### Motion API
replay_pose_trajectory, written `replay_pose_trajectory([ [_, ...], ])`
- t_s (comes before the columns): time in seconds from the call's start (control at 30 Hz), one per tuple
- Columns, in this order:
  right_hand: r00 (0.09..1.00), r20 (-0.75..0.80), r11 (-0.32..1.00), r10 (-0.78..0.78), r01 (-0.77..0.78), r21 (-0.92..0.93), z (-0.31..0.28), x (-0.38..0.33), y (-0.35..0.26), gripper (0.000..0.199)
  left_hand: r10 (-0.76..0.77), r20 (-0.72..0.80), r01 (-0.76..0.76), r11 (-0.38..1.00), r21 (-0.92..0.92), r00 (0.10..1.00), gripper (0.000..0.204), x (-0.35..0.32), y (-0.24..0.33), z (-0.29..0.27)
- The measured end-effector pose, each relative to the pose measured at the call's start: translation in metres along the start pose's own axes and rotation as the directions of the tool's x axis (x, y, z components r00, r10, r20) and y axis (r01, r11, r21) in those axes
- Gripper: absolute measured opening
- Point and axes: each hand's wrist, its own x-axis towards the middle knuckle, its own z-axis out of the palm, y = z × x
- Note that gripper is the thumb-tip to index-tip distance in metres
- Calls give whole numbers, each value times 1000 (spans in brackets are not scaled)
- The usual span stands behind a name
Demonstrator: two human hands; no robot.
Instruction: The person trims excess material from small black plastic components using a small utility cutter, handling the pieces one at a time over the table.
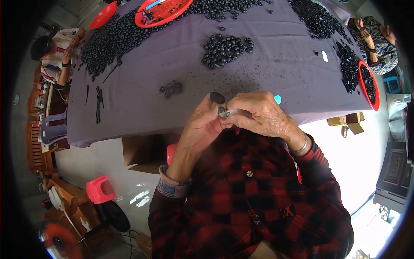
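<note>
Close to your chest: your two hands meet just over the near edge of the table (129,125), which is draped in a purple-grey cloth.
Left hand (202,125): your grip is pinched narrow on a small black round piece (217,98), held up between thumb and fingertips.
Right hand (258,114): your grip is closed around a small grey metal tool (230,113), its tip touching the fingers of your left hand (what the tip does there is too small to tell).
Sleeves: red-and-black check, with a metal bangle (302,146) on your right wrist.
Just beyond your hands: a small cluster of black pieces (171,88) lies on the cloth, and a turquoise object (277,99) peeks out behind your right hand.
Middle of the table: a larger heap of black pieces (226,48) sits well apart from the small cluster.
Left part of the table: thin black sticks (98,103) lie near a broad spread of black pieces (110,43).
Far edge: a red tray (161,12) holds a few pieces.
Right edge: another red tray (370,84) is filled with black pieces.
Far corners: a person (58,54) sits at the left, another person (375,36) at the right, each with hands of their own at work.
</note>
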Motion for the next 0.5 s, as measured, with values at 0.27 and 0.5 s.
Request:
replay_pose_trajectory([
  [0.27,986,-27,986,162,-161,51,-11,4,13,17,-40,5,38,989,144,999,28,-4,-1,12],
  [0.5,894,-91,889,439,-418,188,-28,-4,17,18,26,-32,-26,1000,1,999,27,0,3,-5],
])
